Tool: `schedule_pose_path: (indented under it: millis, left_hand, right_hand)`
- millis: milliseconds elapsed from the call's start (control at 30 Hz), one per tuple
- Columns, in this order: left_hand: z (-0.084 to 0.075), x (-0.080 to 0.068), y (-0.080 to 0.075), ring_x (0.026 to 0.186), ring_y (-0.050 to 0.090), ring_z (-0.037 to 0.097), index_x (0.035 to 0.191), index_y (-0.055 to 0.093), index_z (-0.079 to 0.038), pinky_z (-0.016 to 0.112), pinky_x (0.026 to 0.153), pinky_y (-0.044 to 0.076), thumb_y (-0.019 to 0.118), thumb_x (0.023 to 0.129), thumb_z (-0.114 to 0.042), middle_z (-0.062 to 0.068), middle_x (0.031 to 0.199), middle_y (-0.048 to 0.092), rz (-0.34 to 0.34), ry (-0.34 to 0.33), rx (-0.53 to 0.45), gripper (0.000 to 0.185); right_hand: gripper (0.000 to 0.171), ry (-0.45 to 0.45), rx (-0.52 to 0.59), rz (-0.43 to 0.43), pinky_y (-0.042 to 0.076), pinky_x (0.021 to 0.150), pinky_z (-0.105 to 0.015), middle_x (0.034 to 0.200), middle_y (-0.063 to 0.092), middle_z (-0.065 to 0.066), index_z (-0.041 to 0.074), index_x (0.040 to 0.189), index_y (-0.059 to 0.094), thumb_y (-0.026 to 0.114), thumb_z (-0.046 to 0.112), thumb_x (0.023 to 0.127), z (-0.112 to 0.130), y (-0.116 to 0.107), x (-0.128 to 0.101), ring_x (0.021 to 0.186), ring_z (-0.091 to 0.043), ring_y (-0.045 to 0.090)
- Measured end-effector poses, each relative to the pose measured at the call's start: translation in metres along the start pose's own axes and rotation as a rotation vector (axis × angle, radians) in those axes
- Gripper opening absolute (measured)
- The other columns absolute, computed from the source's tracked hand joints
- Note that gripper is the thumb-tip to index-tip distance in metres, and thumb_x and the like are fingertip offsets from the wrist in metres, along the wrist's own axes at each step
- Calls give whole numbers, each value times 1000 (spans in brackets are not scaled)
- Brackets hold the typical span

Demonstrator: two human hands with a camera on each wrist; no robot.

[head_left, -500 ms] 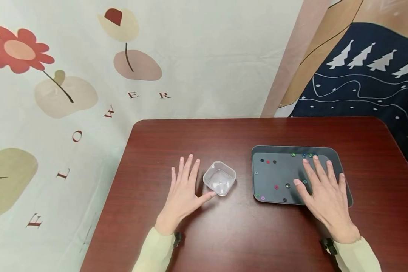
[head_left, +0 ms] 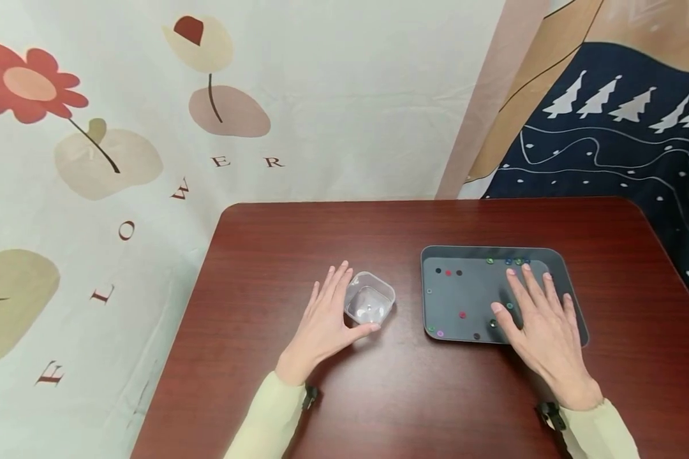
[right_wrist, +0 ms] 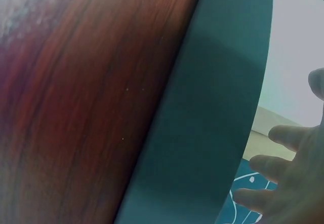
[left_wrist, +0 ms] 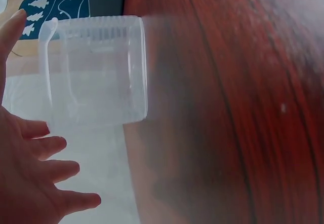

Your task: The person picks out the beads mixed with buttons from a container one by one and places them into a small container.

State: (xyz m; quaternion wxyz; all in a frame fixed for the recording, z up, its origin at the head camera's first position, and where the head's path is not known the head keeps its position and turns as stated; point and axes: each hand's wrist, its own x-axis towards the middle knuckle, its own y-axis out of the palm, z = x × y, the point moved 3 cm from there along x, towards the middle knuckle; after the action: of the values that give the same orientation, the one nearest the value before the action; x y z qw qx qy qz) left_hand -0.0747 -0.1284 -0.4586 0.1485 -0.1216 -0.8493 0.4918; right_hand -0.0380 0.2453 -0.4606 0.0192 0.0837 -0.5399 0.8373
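A small clear plastic container [head_left: 370,301] stands on the table, with a rounded square rim. Around its left and near sides my left hand [head_left: 320,328] spreads its thumb and straight fingers; in the left wrist view the fingers [left_wrist: 61,171] look apart from the container wall. My right hand [head_left: 545,335] hovers, fingers extended, over the right part of a dark grey tray [head_left: 476,293]. Scattered in the tray are several small round bead-like pieces, among them a red one [head_left: 462,315] and a purple one [head_left: 440,334]. The hand covers part of the tray.
Both things stand on a reddish-brown wooden table [head_left: 298,236] with rounded far corners. Behind it hangs a pale cloth [head_left: 350,76] with printed flowers, and at the right a dark blue one [head_left: 603,150] with white trees.
My left hand has moved right, closer to the container, and its fingers have drawn together. Over the tray, my right hand stays nearly in place. The head view has shifted slightly.
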Motion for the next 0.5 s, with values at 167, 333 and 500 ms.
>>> schedule_pose_path:
  millis: [167, 333, 500]
  left_hand:
    - [-1, 4, 7, 156, 23, 31, 162, 29, -4, 61, 122, 22, 77, 78, -70, 9, 170, 26, 38, -41, -31, 117]
    - [0, 6, 11, 157, 22, 27, 164, 24, -4, 57, 124, 21, 81, 77, -67, 9, 170, 25, 86, -76, -34, 121]
    - [1, 6, 14, 157, 22, 26, 164, 24, -4, 53, 124, 22, 77, 80, -68, 10, 170, 25, 115, -78, -32, 118]
  right_hand:
    - [73, 8, 25, -10, 5, 117, -75, 169, 23, -19, 13, 164, 32, 54, 47, 104, -3, 0, -1, 154, -49, 13]
    - [73, 17, 47, -10, 3, 118, -74, 169, 22, -18, 13, 164, 31, 56, 44, 103, -6, 1, -1, 154, -49, 13]
    - [73, 25, 55, 0, 2, 118, -73, 170, 21, -18, 14, 164, 30, 57, 44, 103, -9, 2, -2, 154, -49, 13]
